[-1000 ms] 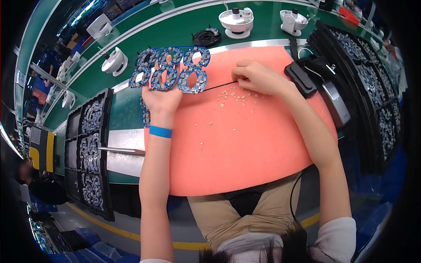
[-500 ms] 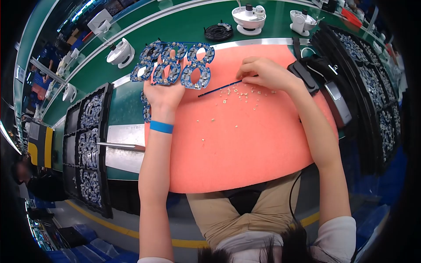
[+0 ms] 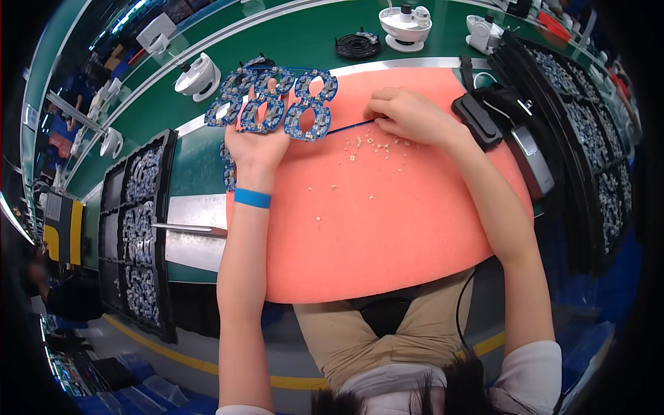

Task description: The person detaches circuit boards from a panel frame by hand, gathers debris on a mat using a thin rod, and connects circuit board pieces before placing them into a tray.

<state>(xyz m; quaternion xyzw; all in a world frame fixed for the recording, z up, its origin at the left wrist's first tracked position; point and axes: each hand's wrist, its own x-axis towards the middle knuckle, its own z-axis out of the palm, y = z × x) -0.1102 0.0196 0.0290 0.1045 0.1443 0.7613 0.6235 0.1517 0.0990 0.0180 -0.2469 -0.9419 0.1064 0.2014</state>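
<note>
My left hand point(image 3: 256, 149) grips a panel of blue ring-shaped circuit boards point(image 3: 320, 128) from below, raised over the left back of a pink mat point(image 3: 360, 249). Its fingers are mostly hidden under the boards. Pinched in my right hand point(image 3: 408, 114) is a thin dark blue strip point(image 3: 351, 126). The strip's left end meets or passes behind the right edge of the panel; I cannot tell which. Small pale pieces point(image 3: 370, 140) lie scattered on the mat below my right hand.
Black trays of circuit boards stand at left point(image 3: 142, 228) and right point(image 3: 581, 117). Tweezers point(image 3: 190, 228) lie left of the mat. A black device point(image 3: 477, 123) sits at its right edge. White bowl-like stands point(image 3: 405, 28) and a black round fixture point(image 3: 357, 45) are behind.
My right hand has moved left with the blue strip, bringing its far end up to the panel. My left hand holds the panel nearly still. The view has shifted slightly.
</note>
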